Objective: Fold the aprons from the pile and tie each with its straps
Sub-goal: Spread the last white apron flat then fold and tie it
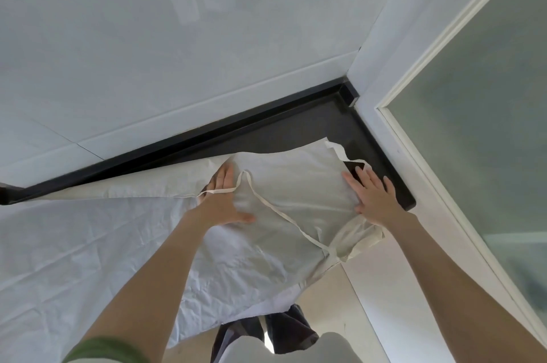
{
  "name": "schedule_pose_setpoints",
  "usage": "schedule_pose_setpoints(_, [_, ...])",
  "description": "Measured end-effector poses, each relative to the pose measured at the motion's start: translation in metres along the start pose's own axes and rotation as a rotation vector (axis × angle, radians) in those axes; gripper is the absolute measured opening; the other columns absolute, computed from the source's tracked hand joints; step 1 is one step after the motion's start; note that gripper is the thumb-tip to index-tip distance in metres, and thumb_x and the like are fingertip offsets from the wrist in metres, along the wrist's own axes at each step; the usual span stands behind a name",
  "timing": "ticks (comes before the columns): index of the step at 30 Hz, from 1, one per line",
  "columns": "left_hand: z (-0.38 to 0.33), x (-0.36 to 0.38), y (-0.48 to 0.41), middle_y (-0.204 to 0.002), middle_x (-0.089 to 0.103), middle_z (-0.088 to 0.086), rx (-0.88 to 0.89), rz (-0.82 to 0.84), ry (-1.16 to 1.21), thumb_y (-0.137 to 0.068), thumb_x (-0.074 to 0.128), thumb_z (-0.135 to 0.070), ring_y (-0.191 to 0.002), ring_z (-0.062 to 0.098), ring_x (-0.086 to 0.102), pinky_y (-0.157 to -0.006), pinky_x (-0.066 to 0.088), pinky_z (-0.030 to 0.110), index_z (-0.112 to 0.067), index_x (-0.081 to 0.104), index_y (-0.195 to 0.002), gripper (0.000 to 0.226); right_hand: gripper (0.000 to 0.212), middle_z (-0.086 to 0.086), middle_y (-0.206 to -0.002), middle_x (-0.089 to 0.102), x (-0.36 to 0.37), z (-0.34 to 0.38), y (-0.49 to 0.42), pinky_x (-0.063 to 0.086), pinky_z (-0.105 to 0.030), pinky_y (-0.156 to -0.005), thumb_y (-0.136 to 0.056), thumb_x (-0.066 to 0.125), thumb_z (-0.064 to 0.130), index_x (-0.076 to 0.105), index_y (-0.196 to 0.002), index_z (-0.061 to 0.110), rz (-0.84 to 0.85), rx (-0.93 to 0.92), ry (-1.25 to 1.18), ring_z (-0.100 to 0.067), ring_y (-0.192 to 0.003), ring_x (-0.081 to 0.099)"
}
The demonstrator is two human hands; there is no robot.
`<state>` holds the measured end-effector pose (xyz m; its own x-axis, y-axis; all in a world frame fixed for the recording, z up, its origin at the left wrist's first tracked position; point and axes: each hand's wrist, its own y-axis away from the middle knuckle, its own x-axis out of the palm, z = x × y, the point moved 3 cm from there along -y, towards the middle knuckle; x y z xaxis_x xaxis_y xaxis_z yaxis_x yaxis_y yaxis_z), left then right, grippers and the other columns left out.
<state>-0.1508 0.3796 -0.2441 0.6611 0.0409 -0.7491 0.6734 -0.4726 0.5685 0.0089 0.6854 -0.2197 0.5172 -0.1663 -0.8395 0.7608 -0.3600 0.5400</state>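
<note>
No text, label, brand, number or sign can be read anywhere in the view.

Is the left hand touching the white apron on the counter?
Touching. The head view shows the left hand lying flat on the apron, with the fingers straight and the thumb spread on the cloth.
</note>
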Motion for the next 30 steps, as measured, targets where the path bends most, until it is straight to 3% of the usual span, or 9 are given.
schedule_pose_setpoints(3, [0.007,-0.002,-0.001,-0.158,-0.011,-0.019,0.12,-0.02,0.264,-0.075,0.072,-0.054,-0.148,0.015,0.003,-0.117,0.021,0.038,-0.044,0.016,-0.15,0.094,0.062,-0.005,-0.151,0.027,-0.011,0.004,0.003,0.03,-0.04,-0.106,-0.092,0.054,0.017,0.026,-0.146,0.023,-0.143,0.152,0.044,-0.027,-0.133,0.031])
schedule_pose_setpoints(7, [0.006,-0.009,0.011,-0.125,0.049,-0.039,0.118,-0.023,1.03,-0.09,0.066,-0.034,-0.107,-0.002,0.059,-0.09,0.049,0.018,-0.023,0.06,-0.13,0.041,0.038,-0.008,-0.119,0.049,-0.018,0.028,0.002,0.038,-0.034,-0.088,-0.089,0.051,0.009,0.048,-0.126,0.01,-0.259,0.034,-0.264,-0.027,-0.112,0.044])
schedule_pose_setpoints(9, [0.007,-0.01,0.009,-0.127,0.055,-0.021,0.083,-0.005,1.196,-0.095,0.059,-0.029,-0.108,0.007,0.061,-0.09,0.048,0.023,-0.022,0.075,-0.103,0.019,0.025,-0.003,-0.107,0.054,-0.014,0.041,0.009,0.04,-0.028,-0.08,-0.094,0.049,0.011,0.053,-0.119,0.013,-0.049,-0.087,-0.536,-0.022,-0.102,0.051])
schedule_pose_setpoints(12, [0.013,-0.013,0.009,-0.134,0.055,-0.007,-0.007,-0.001,1.386,-0.096,0.053,-0.015,-0.113,0.012,0.057,-0.097,0.043,0.03,-0.014,0.073,-0.076,0.029,0.014,0.005,-0.086,0.057,0.0,0.043,0.022,0.037,-0.016,-0.067,-0.097,0.048,0.021,0.06,-0.095,0.015,0.195,-0.121,-0.509,-0.016,-0.088,0.053])
schedule_pose_setpoints(14, [0.015,-0.012,0.012,-0.138,0.052,-0.007,-0.008,-0.015,1.327,-0.094,0.056,-0.012,-0.119,0.013,0.055,-0.103,0.041,0.033,-0.015,0.073,-0.075,0.026,0.016,0.001,-0.08,0.052,0.005,0.033,0.031,0.033,-0.02,-0.062,-0.095,0.044,0.017,0.058,-0.088,0.01,0.252,-0.047,-0.441,-0.017,-0.08,0.047])
schedule_pose_setpoints(16, [0.011,-0.011,0.014,-0.136,0.051,-0.002,0.015,-0.033,1.211,-0.092,0.06,-0.009,-0.112,0.014,0.056,-0.095,0.045,0.028,-0.016,0.069,-0.099,0.014,0.015,-0.001,-0.076,0.047,0.007,0.02,0.041,0.03,-0.021,-0.057,-0.094,0.041,0.013,0.053,-0.085,0.01,0.276,0.012,-0.4,-0.018,-0.074,0.043])
schedule_pose_setpoints(18, [0.007,-0.008,0.011,-0.128,0.05,0.003,-0.001,-0.109,1.033,-0.088,0.066,-0.012,-0.107,0.017,0.056,-0.087,0.045,0.025,-0.022,0.057,-0.123,0.037,0.017,0.001,-0.072,0.044,0.009,0.01,0.046,0.03,-0.021,-0.056,-0.093,0.039,0.011,0.049,-0.08,0.014,0.245,0.036,-0.388,-0.017,-0.069,0.042])
schedule_pose_setpoints(23, [-0.029,0.007,0.006,-0.147,0.038,0.004,-0.131,-0.375,0.191,-0.086,0.061,-0.03,-0.139,0.025,0.026,-0.113,0.02,0.04,-0.012,0.044,-0.138,0.057,0.016,0.001,-0.075,0.046,0.024,0.0,0.05,0.035,-0.026,-0.062,-0.094,0.043,0.008,0.047,-0.081,0.017,0.058,0.022,-0.576,-0.019,-0.071,0.042])
schedule_pose_setpoints(30, [-0.086,0.05,0.018,-0.158,-0.022,0.013,-0.093,0.003,0.049,-0.062,0.059,-0.083,-0.142,0.035,-0.028,-0.113,-0.011,0.057,-0.016,-0.016,-0.151,0.134,0.026,-0.006,-0.089,0.042,0.046,-0.027,0.057,0.035,-0.031,-0.066,-0.083,0.055,-0.005,0.036,-0.094,0.008,-0.326,0.407,-0.873,-0.026,-0.083,0.042])
